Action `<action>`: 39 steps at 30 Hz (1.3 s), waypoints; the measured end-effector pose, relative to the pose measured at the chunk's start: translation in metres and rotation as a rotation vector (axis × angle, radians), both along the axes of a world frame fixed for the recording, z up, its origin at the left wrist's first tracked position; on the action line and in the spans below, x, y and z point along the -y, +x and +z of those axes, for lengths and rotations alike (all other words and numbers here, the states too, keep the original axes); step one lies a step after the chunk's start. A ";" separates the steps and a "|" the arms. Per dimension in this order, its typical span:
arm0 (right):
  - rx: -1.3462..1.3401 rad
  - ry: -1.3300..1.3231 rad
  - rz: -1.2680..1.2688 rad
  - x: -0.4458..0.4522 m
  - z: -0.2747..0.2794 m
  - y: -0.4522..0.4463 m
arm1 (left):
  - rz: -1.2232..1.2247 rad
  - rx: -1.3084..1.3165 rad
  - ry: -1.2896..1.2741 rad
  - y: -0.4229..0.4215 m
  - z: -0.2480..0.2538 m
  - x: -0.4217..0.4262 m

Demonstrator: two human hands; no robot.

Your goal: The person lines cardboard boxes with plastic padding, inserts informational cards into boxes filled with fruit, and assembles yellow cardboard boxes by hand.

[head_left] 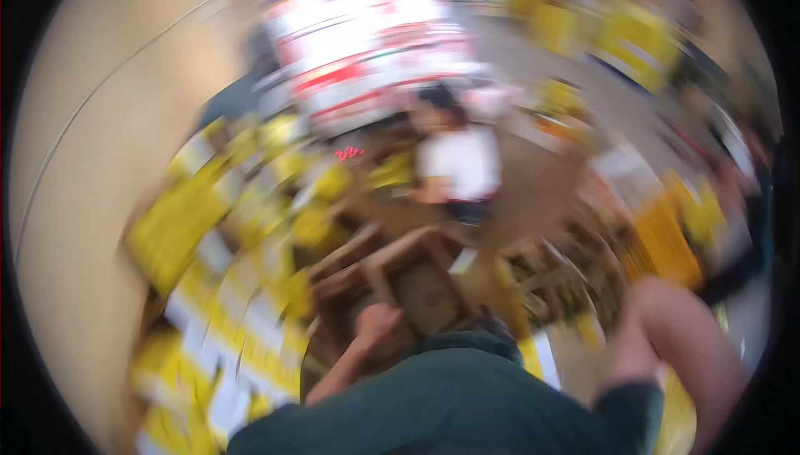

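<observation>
The whole view is smeared by motion. My left hand (378, 322) is low and left of centre, at a brown open crate or frame (421, 284) with divided compartments; its fingers are too blurred to read. On the right my bent arm (679, 330) reaches down, and my right hand (604, 363) is too blurred to make out its fingers. Near it lie a yellow and white packet (546, 359) and a box of brown items (546, 276).
Many yellow and white packages (237, 288) are piled at the left beside a beige wall (92, 163). A person in a white top (458, 163) is ahead. An orange crate (662, 242) stands right, with another person (733, 155) beyond.
</observation>
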State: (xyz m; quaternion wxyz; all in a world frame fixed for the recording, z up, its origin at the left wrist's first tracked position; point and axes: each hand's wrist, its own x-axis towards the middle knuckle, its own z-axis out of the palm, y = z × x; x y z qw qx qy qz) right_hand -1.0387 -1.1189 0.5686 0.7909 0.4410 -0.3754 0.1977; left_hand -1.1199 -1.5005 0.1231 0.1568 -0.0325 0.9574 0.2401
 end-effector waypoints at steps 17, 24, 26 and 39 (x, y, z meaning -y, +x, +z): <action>0.381 0.500 0.359 -0.031 0.028 -0.003 | 0.198 -0.136 0.080 0.038 -0.017 0.015; 0.447 0.294 0.099 -0.044 -0.007 0.051 | 0.177 -0.220 -0.013 0.020 -0.057 0.024; 0.365 0.268 0.069 -0.033 -0.004 0.030 | 0.133 -0.158 0.007 0.016 -0.069 0.026; -0.902 0.181 -0.184 -0.087 0.063 0.039 | 0.025 -1.384 -0.157 -0.396 0.257 0.049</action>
